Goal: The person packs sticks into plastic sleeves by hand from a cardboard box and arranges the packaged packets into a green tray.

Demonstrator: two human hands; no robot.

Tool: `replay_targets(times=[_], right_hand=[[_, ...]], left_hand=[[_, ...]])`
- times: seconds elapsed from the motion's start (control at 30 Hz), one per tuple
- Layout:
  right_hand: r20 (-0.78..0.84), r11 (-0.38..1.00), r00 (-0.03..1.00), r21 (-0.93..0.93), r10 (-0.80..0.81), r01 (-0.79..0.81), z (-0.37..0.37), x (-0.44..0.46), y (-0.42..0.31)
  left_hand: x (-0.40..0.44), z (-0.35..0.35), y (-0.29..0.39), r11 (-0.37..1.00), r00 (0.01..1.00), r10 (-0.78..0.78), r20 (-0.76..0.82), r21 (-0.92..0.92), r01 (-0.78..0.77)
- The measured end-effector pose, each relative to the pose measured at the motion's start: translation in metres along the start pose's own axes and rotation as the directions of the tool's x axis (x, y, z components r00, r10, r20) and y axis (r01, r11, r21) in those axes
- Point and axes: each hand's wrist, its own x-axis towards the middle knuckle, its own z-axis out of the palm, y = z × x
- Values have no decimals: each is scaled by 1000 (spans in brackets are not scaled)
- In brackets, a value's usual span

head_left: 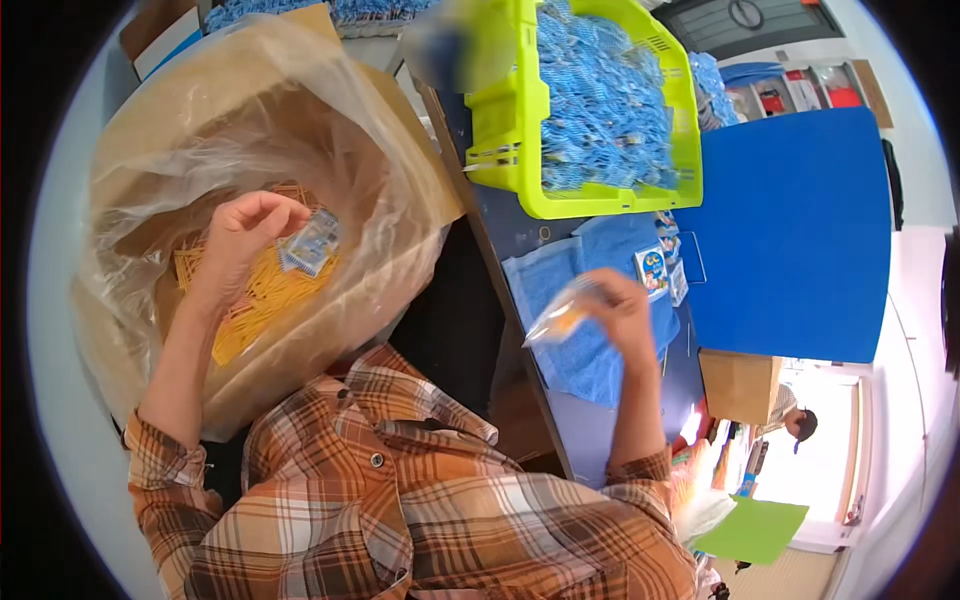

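My left hand is over the open, plastic-lined box. Its thumb and fingers come together beside a small clear packet with blue marks; whether they grip it I cannot make out. Orange-yellow sticks lie in the box below. In my right hand, above the blue towels, is a clear plastic bag with something yellow-orange inside, blurred by motion. Near that hand lie small printed packs on the towel.
A lime-green crate full of blue-and-white packets stands on the dark table. Beyond it are a blue board and a cardboard box. Another person is in the background at the right.
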Motion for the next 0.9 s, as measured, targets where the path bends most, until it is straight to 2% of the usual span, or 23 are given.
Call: replay_targets(times=[0.03,0.07,0.1,0.13,0.2,0.23,0.27,0.33,0.4,0.47,0.53,0.63,0.73,0.83,0.9], right_hand=[[-203,989,978,-128,45,-72,-36,0,25],[-346,947,938,-297,9,-119,-70,3,48],[-465,974,885,-189,25,-127,-98,3,70],[-475,886,873,-446,-113,-128,-132,4,100],[-493,772,854,-604,-165,-199,-184,13,177],[-485,730,858,-646,-167,-223,-192,16,196],[-455,670,861,-715,-229,-199,-195,19,203],[-379,423,814,-887,-440,-184,-165,22,165],[-405,412,747,-891,-527,-192,-132,25,151],[-329,412,758,-907,-564,-87,-89,25,122],[-280,426,782,-905,-558,-20,-54,18,93],[-240,474,822,-879,-516,41,-23,9,57],[-240,533,821,-841,-519,91,0,7,26],[-196,569,792,-792,-578,219,23,13,-1],[-138,562,803,-782,-579,271,40,18,-15]], left_hand=[[1,-2,-1,1000,1000,-20,1,13,20],[4,0,0,998,998,-61,3,19,61],[5,4,6,993,994,-110,-14,33,111],[4,4,11,985,986,-160,-57,49,163],[7,-7,8,949,964,-265,-17,171,264],[12,-17,4,925,956,-286,61,279,259],[16,-23,2,893,936,-321,143,376,249],[27,-29,7,775,915,-350,202,610,162],[48,-34,-35,546,949,-277,147,837,30],[63,-25,-66,332,939,-332,86,943,31],[67,-15,-105,316,951,-303,-66,934,166],[69,-5,-152,312,982,-119,-148,933,178],[73,-3,-152,345,948,-257,-188,898,272],[70,-9,-177,439,971,-165,-174,868,230],[71,-10,-177,427,954,-256,-153,868,254]])
